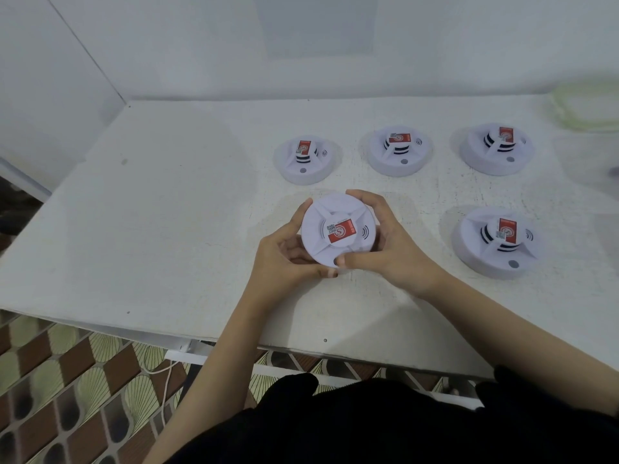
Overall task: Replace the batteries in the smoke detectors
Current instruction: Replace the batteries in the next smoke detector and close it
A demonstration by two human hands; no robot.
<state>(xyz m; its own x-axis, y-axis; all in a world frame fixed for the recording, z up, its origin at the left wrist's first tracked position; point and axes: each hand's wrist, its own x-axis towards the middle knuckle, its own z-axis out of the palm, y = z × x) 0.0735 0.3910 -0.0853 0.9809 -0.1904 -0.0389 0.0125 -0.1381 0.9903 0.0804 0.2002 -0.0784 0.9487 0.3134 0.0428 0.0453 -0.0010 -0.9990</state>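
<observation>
We hold one smoke detector (338, 229) at the near middle of the desk (167, 212).
Our left hand (288, 259) and right hand (378, 242) grip its rim with curled fingers (363, 199); a row of three detectors (398, 150) lies beyond, a fourth detector (495, 241) to the right.

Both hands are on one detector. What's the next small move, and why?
Probably twist the top of the round white plastic smoke detector against its base: the left hand and right hand both grip its rim, its casing looks closed, and no battery shows yet.

Open tabletop (150, 229) left (detectors (400, 152) right)
</observation>
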